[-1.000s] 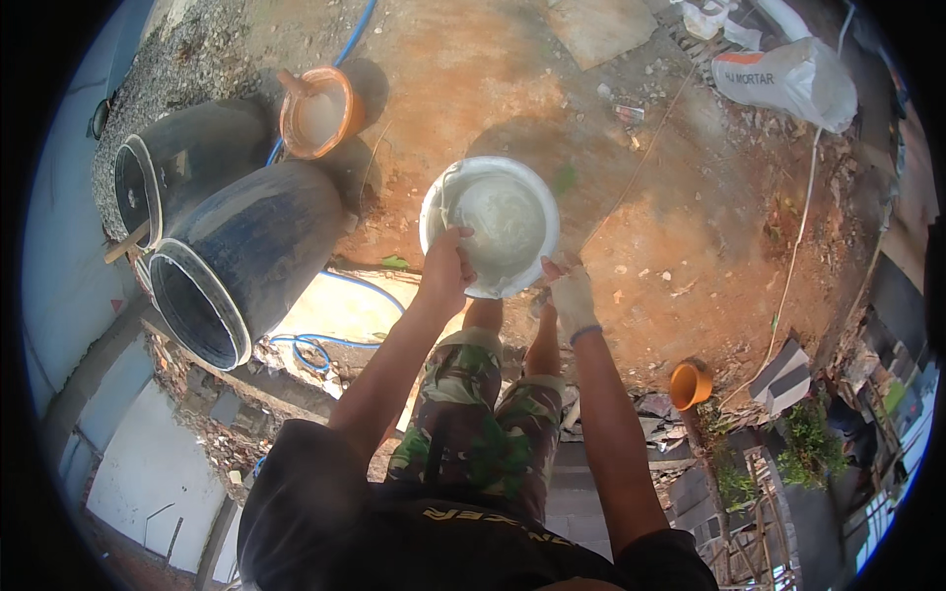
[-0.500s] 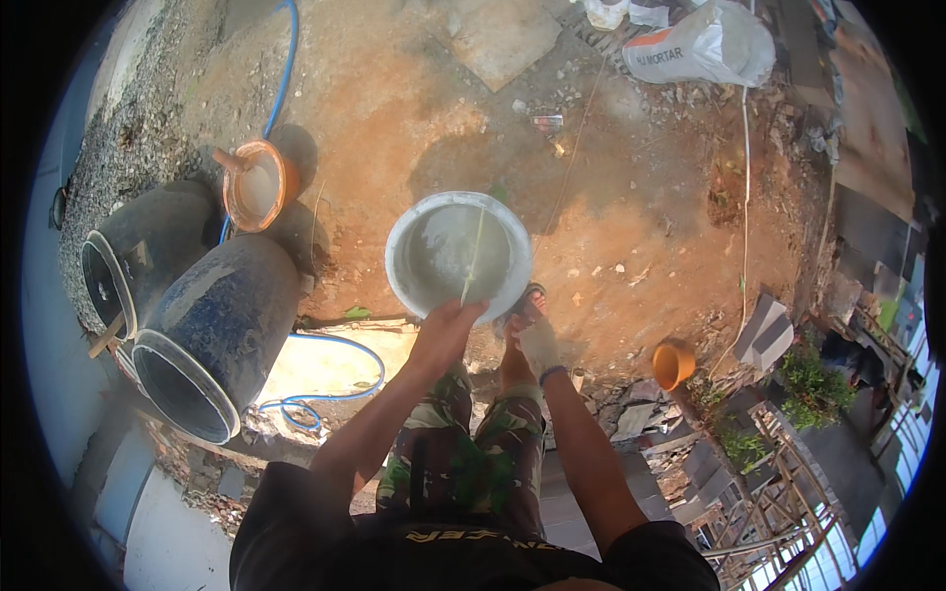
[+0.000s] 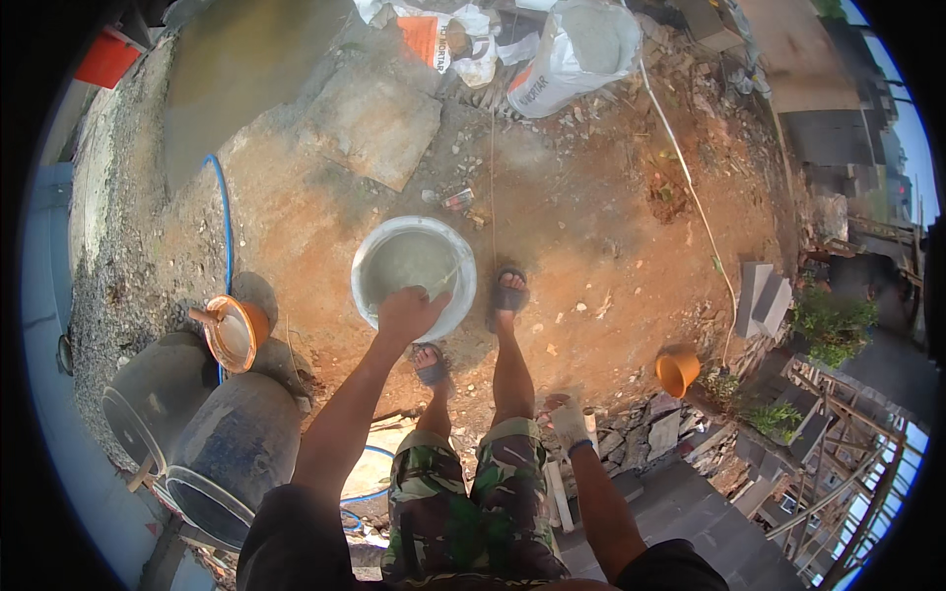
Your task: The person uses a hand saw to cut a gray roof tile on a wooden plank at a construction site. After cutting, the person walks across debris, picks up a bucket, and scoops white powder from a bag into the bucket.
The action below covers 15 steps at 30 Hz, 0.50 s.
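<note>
Head view: left hand grips the bucket by its handle; swinging could slop it over. Right hand: can't tell.

Right of the pale basin, past the right foot near it, there is room to sweep over open earth to the white cord. Leftward, two dark barrels and an orange bucket (something juts over its rim) crowd the way; far off, a white sack stands.
</note>
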{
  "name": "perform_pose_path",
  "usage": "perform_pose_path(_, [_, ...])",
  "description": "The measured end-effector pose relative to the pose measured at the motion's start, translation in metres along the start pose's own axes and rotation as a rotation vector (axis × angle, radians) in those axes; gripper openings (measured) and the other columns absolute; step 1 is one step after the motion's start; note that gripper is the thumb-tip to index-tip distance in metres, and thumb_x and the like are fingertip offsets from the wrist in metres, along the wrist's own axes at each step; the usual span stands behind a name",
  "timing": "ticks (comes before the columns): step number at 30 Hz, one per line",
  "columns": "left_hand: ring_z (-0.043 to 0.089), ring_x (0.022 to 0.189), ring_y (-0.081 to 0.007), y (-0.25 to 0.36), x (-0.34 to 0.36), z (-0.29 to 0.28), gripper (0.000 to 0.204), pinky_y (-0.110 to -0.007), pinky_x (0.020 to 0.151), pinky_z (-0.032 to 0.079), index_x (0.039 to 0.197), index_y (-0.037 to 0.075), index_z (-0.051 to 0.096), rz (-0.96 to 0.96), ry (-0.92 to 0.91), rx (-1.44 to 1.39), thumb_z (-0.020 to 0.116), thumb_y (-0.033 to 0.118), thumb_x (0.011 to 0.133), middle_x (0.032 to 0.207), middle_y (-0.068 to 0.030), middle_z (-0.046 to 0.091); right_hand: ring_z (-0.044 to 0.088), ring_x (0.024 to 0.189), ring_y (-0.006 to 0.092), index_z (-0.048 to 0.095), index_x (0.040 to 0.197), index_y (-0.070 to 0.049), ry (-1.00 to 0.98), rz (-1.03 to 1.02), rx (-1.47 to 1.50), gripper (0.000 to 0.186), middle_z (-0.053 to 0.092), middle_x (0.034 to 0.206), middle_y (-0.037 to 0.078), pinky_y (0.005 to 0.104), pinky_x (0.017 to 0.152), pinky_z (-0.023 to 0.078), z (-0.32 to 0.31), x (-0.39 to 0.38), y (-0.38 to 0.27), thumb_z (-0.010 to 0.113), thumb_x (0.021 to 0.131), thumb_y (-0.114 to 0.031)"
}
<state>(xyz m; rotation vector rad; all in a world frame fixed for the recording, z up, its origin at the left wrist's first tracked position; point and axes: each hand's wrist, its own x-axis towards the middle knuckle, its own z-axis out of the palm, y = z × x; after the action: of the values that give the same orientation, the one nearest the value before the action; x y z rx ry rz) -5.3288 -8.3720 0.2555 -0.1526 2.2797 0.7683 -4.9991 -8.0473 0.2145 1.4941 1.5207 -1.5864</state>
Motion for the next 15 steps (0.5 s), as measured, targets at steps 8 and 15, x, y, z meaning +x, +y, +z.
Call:
perform_pose_path(8, [0.071, 0.091, -0.0251, 0.089, 0.124, -0.016, 0.055, -0.053, 0.095, 0.036, 0.088, 0.011, 0.076, 0.078, -0.031, 0.402, 0.054, 0.061, 0.091, 0.087, -0.0052, 0.075, 0.068, 0.078, 0.0194, 0.061, 0.126, -0.011, -0.117, 0.186, 0.073, 0.031, 0.069, 0.101, 0.005, 0.0328, 0.062, 0.051, -0.036, 0.054, -0.046, 0.064, 0.096, -0.019])
perform_pose_path(15, [0.067, 0.110, -0.0263, 0.150, 0.203, -0.002, 0.045, -0.061, 0.115, 0.024, 0.106, 0.012, 0.076, 0.128, -0.108, 0.552, 0.059, 0.050, 0.092, 0.105, -0.0107, 0.073, 0.068, 0.089, 0.0240, 0.061, 0.128, -0.011, -0.169, 0.220, 0.125, 0.037, 0.070, 0.111, 0.010, 0.0343, 0.071, 0.049, -0.084, 0.115, -0.127, 0.049, 0.103, -0.035])
